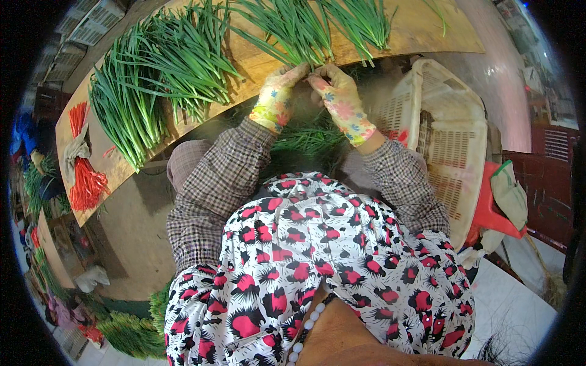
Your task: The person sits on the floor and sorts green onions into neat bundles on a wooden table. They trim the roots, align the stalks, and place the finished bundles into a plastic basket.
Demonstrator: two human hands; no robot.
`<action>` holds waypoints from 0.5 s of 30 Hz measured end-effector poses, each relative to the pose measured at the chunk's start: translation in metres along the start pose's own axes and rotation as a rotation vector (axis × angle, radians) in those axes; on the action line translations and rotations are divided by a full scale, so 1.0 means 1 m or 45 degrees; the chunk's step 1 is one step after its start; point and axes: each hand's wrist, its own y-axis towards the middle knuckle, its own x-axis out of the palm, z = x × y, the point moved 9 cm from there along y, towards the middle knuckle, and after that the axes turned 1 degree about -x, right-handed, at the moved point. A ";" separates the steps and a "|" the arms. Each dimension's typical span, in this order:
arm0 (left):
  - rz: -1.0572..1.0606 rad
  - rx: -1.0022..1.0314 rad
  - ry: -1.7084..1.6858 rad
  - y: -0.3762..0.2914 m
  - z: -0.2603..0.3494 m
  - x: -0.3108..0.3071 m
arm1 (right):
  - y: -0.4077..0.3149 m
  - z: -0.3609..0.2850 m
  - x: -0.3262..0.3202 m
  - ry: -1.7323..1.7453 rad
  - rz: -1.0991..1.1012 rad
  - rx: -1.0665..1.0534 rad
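Observation:
At the near edge of the wooden board (252, 89), my left hand (278, 93) and my right hand (339, 94) meet fingertip to fingertip. Both wear floral gloves, soiled over the fingers. A thin green stalk shows between their pinched fingertips, at the base of a loose pile of garlic chives (293, 29). The fingers partly hide what each one grips. To the right of that pile lies a smaller bunch of garlic chives (361, 23). Larger heaps of garlic chives (132, 91) spread over the board's left part, stalk ends towards me.
Red ties (87, 178) bound with cloth lie at the board's left end. Loose green trimmings (311, 137) are below my hands. A pale plastic crate (451, 151) stands at my right, beside a red stool (485, 206). Another person (29, 137) is at far left.

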 end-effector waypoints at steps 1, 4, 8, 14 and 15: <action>0.011 0.049 0.055 0.001 0.002 -0.002 | 0.001 -0.005 -0.001 -0.119 0.069 -0.111; 0.102 0.026 -0.101 0.000 0.000 -0.008 | -0.001 -0.025 -0.003 -0.149 0.180 -0.485; 0.121 0.103 0.184 -0.003 0.016 -0.006 | -0.009 -0.037 -0.002 -0.167 0.059 -0.587; -0.023 0.173 -0.244 -0.003 0.035 -0.019 | -0.040 -0.028 0.012 -1.216 -0.820 -0.465; -0.053 0.126 -0.454 -0.002 0.030 -0.020 | -0.027 -0.033 -0.003 -1.295 -0.615 -0.417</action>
